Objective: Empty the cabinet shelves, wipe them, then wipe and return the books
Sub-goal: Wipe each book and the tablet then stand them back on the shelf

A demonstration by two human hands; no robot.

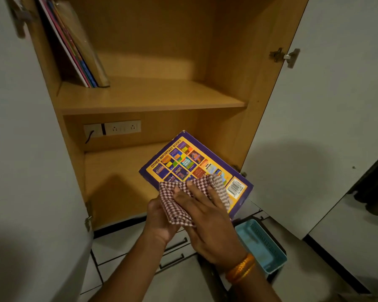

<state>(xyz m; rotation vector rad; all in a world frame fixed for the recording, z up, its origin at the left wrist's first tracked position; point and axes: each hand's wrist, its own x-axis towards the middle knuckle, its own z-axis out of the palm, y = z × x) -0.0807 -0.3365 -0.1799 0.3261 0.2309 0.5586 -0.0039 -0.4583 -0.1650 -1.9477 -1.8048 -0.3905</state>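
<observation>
A purple and yellow book [190, 162] is held back cover up in front of the open wooden cabinet. My left hand [159, 221] grips its near edge from below. My right hand [207, 216] lies flat on a red-and-white checked cloth [179, 205] and presses it onto the cover. Several thin books [79, 46] lean against the left wall on the upper shelf [153, 99]. The lower shelf [118, 177] holds nothing that I can see.
Both white cabinet doors stand open, one at the left [20, 149] and one at the right [314, 127]. A socket panel [112, 128] sits at the back of the lower compartment. A light blue plastic basket [262, 245] stands below right. Drawers with dark handles [172, 249] lie under the cabinet.
</observation>
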